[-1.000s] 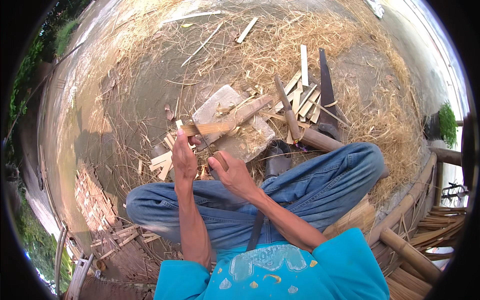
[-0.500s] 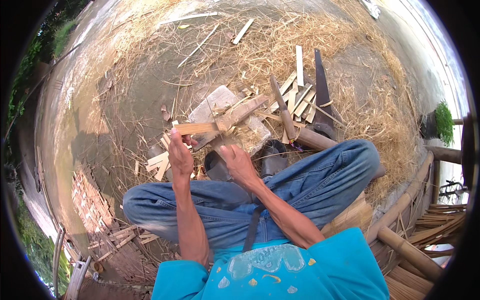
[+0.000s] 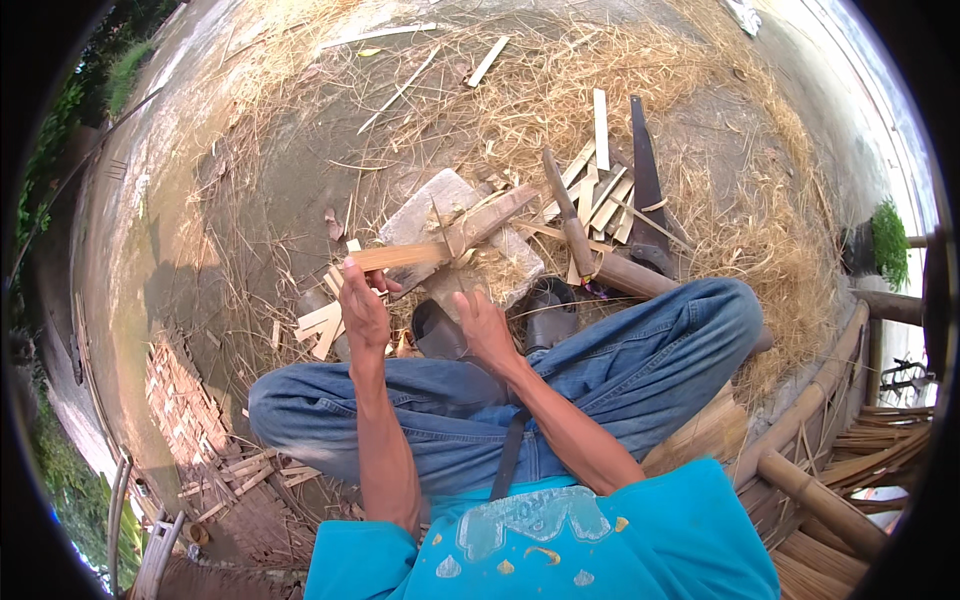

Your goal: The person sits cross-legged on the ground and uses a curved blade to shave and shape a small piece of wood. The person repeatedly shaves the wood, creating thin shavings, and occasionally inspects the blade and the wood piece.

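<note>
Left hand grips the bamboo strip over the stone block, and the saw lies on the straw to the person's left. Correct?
Not quite. The saw lies on the straw to the person's right, beyond the right knee, not to the left. The rest holds: the left hand grips the bamboo strip, which reaches over the stone block. The head view shows it.

Saw (image 3: 647, 190) (dark-bladed), straw (image 3: 700, 90), potted plant (image 3: 886, 243)

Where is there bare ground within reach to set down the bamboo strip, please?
Bare ground lies left of the stone block, beyond the left hand holding the bamboo strip. It is crowded right of the block, with cut slats, a saw and straw. The right hand hovers over the sandals.
</note>
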`<state>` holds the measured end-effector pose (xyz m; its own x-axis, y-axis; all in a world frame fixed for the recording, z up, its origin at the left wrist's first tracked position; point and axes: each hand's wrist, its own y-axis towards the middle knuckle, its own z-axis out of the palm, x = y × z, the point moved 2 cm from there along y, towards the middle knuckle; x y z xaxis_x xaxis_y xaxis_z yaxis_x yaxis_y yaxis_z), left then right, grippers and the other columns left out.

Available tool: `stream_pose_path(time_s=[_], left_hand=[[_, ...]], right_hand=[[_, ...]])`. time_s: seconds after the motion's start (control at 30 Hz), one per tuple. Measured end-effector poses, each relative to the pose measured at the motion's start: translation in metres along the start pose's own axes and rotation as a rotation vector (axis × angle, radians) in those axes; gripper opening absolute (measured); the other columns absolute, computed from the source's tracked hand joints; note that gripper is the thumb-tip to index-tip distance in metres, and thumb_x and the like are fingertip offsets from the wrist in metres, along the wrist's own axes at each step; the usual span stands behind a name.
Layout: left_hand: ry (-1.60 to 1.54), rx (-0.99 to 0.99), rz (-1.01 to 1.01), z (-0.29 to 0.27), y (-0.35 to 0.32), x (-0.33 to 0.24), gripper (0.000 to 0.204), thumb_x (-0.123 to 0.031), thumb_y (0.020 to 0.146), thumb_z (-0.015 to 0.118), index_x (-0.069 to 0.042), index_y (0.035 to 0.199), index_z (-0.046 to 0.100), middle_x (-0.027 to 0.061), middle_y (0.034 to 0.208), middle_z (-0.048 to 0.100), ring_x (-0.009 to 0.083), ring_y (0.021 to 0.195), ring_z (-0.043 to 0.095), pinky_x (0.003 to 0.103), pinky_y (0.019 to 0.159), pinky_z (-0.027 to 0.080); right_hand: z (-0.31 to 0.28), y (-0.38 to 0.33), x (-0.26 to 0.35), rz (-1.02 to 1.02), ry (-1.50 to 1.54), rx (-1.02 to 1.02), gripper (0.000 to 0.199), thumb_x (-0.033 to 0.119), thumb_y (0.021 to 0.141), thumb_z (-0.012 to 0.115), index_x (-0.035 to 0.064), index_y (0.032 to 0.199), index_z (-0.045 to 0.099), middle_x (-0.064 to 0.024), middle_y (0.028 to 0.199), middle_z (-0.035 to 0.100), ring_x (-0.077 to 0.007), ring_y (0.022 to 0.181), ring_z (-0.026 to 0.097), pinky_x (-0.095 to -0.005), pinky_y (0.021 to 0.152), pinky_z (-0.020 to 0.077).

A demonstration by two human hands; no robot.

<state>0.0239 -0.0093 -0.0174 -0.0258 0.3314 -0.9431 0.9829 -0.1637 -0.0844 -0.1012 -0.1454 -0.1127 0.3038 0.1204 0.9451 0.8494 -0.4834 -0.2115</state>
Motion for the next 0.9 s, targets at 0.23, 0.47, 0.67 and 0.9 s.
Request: stream_pose_path(time_s=[0.23,0.47,0.67,0.9], left_hand=[[0.033,-0.029,-0.016,-0.006,-0.003,0.007,0.073,-0.059,0.111,0.018,0.0,0.092,0.056,0.007,0.075,0.051,0.0223,0.073,0.064,0.039,0.073,0.05],[0.027,-0.04,0.01,-0.002,0.0,0.008,0.077,-0.063,0.11,0.02,0.001,0.095,0.061,0.0064,0.074,0.053,0.0209,0.07,0.064,0.037,0.07,0.05],[0.172,-0.141,0.005,-0.003,-0.001,0.006,0.071,-0.052,0.113,0.026,0.004,0.099,0.067,0.013,0.076,0.066,0.0241,0.068,0.068,0.039,0.067,0.051],[0.178,-0.452,0.209,0.011,0.021,0.015,0.043,-0.033,0.112,0.048,0.005,0.109,0.066,0.0205,0.085,0.072,0.0314,0.078,0.074,0.046,0.065,0.051]], right_hand=[[-0.007,-0.005,0.021,0.021,-0.066,0.16,0.047,0.041,0.106,0.056,-0.005,0.097,0.058,-0.0294,0.076,0.059,-0.0461,0.069,0.058,-0.0516,0.067,0.0466],[-0.007,-0.001,0.01,0.038,-0.06,0.062,0.042,0.039,0.105,0.06,-0.0027,0.098,0.058,-0.0304,0.076,0.062,-0.0516,0.074,0.062,-0.0528,0.067,0.0479],[-0.006,-0.003,0.0,0.073,-0.103,0.081,0.047,0.041,0.104,0.058,-0.0047,0.097,0.06,-0.033,0.084,0.064,-0.0522,0.083,0.065,-0.0529,0.072,0.049],[-0.005,0.0,-0.011,0.132,-0.067,0.077,0.051,0.046,0.105,0.056,-0.0042,0.098,0.061,-0.0286,0.08,0.065,-0.0484,0.077,0.063,-0.0517,0.073,0.0495]])
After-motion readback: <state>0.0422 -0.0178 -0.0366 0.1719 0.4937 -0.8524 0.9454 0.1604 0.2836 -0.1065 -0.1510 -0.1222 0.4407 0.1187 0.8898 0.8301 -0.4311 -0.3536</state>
